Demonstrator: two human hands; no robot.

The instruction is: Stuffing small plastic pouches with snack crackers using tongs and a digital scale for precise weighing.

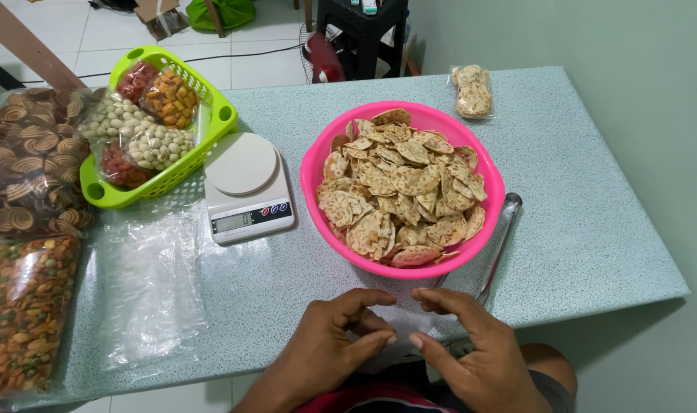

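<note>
Speckled pale-green table [578, 229] is filling most of the view, standing against a green wall on the right, with white floor tiles showing beyond its far edge. Both hands are working at the near edge of the table, close together and just in front of a pink bowl [318, 164]. Left hand [329, 344] is curling its fingers and pinching the edge of a thin clear plastic bag [398, 317] between thumb and fingertips; right hand [471, 344] is doing the same from the other side, thumb and fingers closing on the bag so that it is lying between the two hands. Whether the bag is opening is hard to tell, since it is nearly see-through. Round flat crackers [402, 191] are heaping up in the pink bowl, and metal tongs [498, 245] are lying just beside the bowl on its right. A small white kitchen scale [245, 187] is sitting to the left of the bowl, with a stack of empty clear bags [153, 283] lying in front of it. A lime-green basket [211, 122] holding packed snacks is resting further left, beside large bags of spiral biscuits [27, 160] and mixed nuts [23, 306]. One filled packet of crackers [471, 90] is lying at the far edge.
</note>
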